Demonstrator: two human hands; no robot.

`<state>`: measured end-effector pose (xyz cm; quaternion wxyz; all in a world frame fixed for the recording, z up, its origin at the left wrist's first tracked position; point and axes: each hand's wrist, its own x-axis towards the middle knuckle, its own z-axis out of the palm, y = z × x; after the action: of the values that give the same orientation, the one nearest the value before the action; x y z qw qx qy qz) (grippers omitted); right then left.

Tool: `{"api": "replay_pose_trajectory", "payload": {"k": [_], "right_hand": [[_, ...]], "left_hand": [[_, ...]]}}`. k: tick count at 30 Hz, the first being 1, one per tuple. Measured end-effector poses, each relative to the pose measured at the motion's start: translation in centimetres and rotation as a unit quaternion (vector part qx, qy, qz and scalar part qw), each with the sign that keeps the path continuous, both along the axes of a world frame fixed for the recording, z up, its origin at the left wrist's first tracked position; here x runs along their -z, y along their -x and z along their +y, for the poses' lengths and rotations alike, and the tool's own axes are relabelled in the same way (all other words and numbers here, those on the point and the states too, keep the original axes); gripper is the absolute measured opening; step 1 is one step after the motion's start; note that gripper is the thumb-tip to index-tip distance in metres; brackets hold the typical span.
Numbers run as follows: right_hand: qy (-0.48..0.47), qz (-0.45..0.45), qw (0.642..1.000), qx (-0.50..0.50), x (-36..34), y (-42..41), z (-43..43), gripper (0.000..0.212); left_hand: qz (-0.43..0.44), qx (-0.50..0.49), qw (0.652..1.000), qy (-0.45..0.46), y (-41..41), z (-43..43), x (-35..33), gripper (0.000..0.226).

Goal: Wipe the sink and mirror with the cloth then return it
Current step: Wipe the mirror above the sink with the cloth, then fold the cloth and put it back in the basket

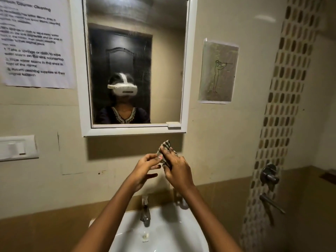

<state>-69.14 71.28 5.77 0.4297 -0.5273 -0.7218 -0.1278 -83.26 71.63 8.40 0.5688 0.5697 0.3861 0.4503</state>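
A small checked cloth point(165, 146) is bunched up in the air between the sink and the mirror. My right hand point(177, 168) grips it from the right, fingers wrapped over it. My left hand point(145, 170) pinches its left edge with thumb and forefinger, the other fingers spread. The white-framed mirror point(163, 60) hangs on the wall straight above, streaked and reflecting a person with a white headset. The white sink point(181, 231) sits below my forearms, with a metal tap point(145, 213) at its back.
A printed instruction sheet point(34, 42) is taped left of the mirror, a switch plate point(17, 148) below it. A drawing point(218, 71) hangs at the right. Shower valves point(269, 176) stick out of the mosaic-tiled wall strip at the far right.
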Motion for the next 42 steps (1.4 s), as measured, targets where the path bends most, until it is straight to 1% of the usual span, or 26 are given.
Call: {"api": "replay_pose_trajectory", "payload": {"k": [2, 3, 5, 6, 8, 9, 11, 12, 13, 14, 16, 17, 19, 21, 23, 26, 28, 30, 32, 35, 37, 38, 40, 42], "right_hand": [[0.039, 0.015, 0.997, -0.071, 0.5, -0.3, -1.3, 0.068], [0.071, 0.029, 0.991, -0.112, 0.6, -0.7, -2.0, 0.069], [0.179, 0.092, 0.964, -0.175, 1.0, -2.2, -3.3, 0.076], [0.227, 0.147, 0.943, -0.194, 1.1, -3.1, -4.0, 0.079], [0.265, 0.257, 0.908, -0.197, 1.2, -5.1, -5.2, 0.083], [0.268, 0.287, 0.902, -0.178, 1.1, -6.3, -6.0, 0.085], [0.293, 0.292, 0.897, -0.158, 1.0, -8.6, -7.2, 0.087], [0.314, 0.292, 0.888, -0.165, 1.0, -9.6, -7.9, 0.083], [0.334, 0.294, 0.878, -0.176, 0.9, -10.3, -8.5, 0.074], [0.346, 0.301, 0.870, -0.178, 1.0, -11.1, -9.1, 0.061], [0.331, 0.327, 0.872, -0.154, 1.2, -12.8, -10.3, 0.034], [0.314, 0.343, 0.875, -0.137, 1.4, -13.8, -11.0, 0.027], [0.285, 0.368, 0.879, -0.104, 1.3, -15.8, -12.4, 0.021], [0.264, 0.393, 0.878, -0.067, 1.2, -18.3, -14.2, 0.019], [0.257, 0.409, 0.875, -0.040, 0.9, -21.4, -16.3, 0.020], [0.243, 0.410, 0.879, 0.023, 0.4, -27.0, -20.8, 0.022], [0.235, 0.412, 0.877, 0.083, 0.4, -31.3, -24.2, 0.028], [0.221, 0.431, 0.862, 0.148, 0.6, -36.5, -28.7, 0.034], [0.199, 0.467, 0.839, 0.198, 0.7, -41.0, -33.5, 0.032], [0.154, 0.499, 0.812, 0.259, 1.6, -46.9, -41.0, 0.021], [0.123, 0.501, 0.802, 0.302, 2.2, -50.1, -46.2, 0.011], [0.114, 0.501, 0.794, 0.324, 2.5, -51.3, -48.6, 0.009], [0.107, 0.510, 0.769, 0.371, 3.5, -53.8, -54.1, 0.016], [0.105, 0.509, 0.745, 0.419, 4.5, -56.1, -59.4, 0.030]], "left_hand": [[-0.012, 0.017, 1.000, -0.003, -0.4, -0.1, 0.7, 0.020], [-0.007, 0.010, 1.000, -0.011, -0.5, -0.1, 0.9, 0.015], [0.025, -0.006, 0.999, -0.029, -0.6, -0.2, 1.6, 0.008], [0.051, 0.005, 0.998, -0.046, -0.8, -0.3, 1.9, 0.012], [0.112, 0.057, 0.989, -0.084, -1.3, -0.5, 2.1, 0.018], [0.136, 0.090, 0.982, -0.095, -1.8, -0.8, 2.1, 0.020], [0.148, 0.146, 0.973, -0.104, -3.4, -1.5, 1.9, 0.017], [0.139, 0.172, 0.969, -0.105, -4.4, -1.9, 1.7, 0.012], [0.127, 0.193, 0.967, -0.109, -5.3, -2.1, 1.5, 0.008], [0.120, 0.210, 0.964, -0.115, -6.5, -2.5, 1.4, 0.010], [0.117, 0.209, 0.961, -0.136, -9.1, -3.2, 1.2, 0.019], [0.113, 0.198, 0.963, -0.144, -10.6, -3.5, 1.2, 0.023], [0.093, 0.173, 0.970, -0.142, -13.5, -4.2, 1.0, 0.031], [0.083, 0.151, 0.977, -0.127, -16.7, -5.2, 0.9, 0.033], [0.069, 0.151, 0.981, -0.102, -20.2, -6.2, 1.0, 0.029], [0.056, 0.195, 0.976, -0.083, -27.2, -8.7, 1.5, 0.024], [0.035, 0.227, 0.971, -0.060, -32.4, -11.2, 2.0, 0.024], [0.020, 0.282, 0.958, -0.033, -38.6, -14.9, 2.9, 0.030], [0.016, 0.338, 0.941, -0.016, -44.3, -18.9, 3.8, 0.034], [0.006, 0.399, 0.917, 0.008, -52.5, -25.9, 4.9, 0.029], [0.001, 0.434, 0.901, 0.023, -57.5, -31.2, 5.3, 0.022], [-0.002, 0.448, 0.894, 0.031, -59.5, -33.6, 5.6, 0.023], [0.000, 0.476, 0.878, 0.044, -63.5, -38.8, 6.4, 0.022], [0.010, 0.503, 0.862, 0.057, -66.8, -43.5, 7.5, 0.026]]}}
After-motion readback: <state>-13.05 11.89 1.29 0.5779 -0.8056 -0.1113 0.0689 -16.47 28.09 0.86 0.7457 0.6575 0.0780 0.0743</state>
